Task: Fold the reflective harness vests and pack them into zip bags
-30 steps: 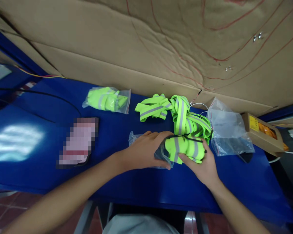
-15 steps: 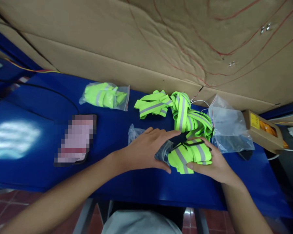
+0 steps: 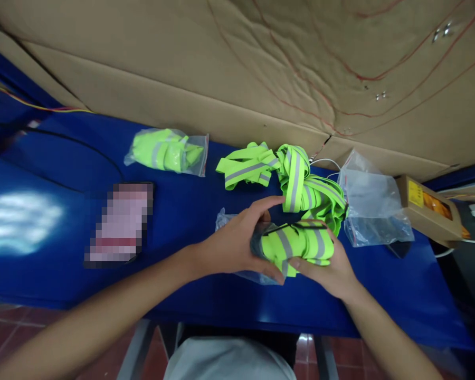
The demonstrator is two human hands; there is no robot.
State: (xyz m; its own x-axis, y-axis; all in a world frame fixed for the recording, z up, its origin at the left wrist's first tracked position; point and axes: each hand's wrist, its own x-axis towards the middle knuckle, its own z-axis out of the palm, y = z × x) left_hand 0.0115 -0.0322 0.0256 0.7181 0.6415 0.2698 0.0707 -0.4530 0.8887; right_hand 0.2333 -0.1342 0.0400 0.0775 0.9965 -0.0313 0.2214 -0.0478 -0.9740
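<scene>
Both hands work above the near edge of the blue bench [image 3: 43,211].

- The left hand [image 3: 233,248] is clenched on the mouth of a clear bag [image 3: 224,218]. Thumb and fingers pinch the film against the left end of the folded reflective bundle [image 3: 296,241].
- The right hand [image 3: 329,270] cups that bundle from below and from the right, thumb pressed on its near edge.
- The bundle sits between the two hands, just clear of the bench. Its left end is at the bag's mouth; how far it has entered cannot be told.
- A thin black loop [image 3: 296,226] lies across its top.

Risks, as judged:
- The folds are held only by finger pressure, so a slackened grip could let the bundle spring open.
- The thin film could collapse or snag on the black loop.
- The loose pile of bands [image 3: 301,182] lies just behind and could be caught up.
- The empty bags [image 3: 374,206] to the right are light and slide easily.
</scene>
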